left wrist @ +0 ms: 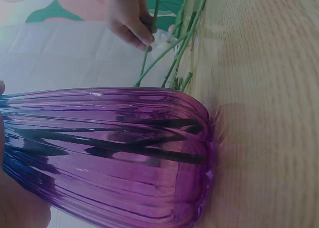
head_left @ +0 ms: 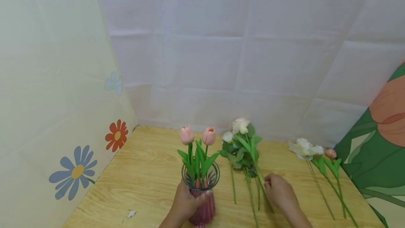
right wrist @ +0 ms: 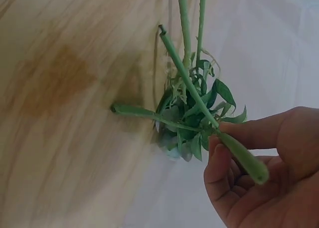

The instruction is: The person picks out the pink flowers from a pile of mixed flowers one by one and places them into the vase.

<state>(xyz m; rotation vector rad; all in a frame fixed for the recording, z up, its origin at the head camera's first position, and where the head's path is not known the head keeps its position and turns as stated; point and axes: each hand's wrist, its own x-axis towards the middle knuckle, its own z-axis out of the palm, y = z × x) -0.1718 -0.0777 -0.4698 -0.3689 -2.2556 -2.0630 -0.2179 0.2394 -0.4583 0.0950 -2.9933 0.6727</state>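
Before us a wooden table (head_left: 142, 178) against white sheeting, our left hand (head_left: 186, 203) wrapped round the upright purple vase (head_left: 202, 200), our right hand (head_left: 280, 192) pinching a green stem (right wrist: 209, 113), lying lengthwise, blooms toward the wall.

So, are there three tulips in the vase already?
No, the vase holds only two pink tulips; the other stems lie on the table.

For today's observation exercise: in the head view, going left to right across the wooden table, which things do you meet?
Scrap of paper → left hand gripping the purple vase of pink tulips → bunch of white flowers → right hand → white flower → pink tulip.
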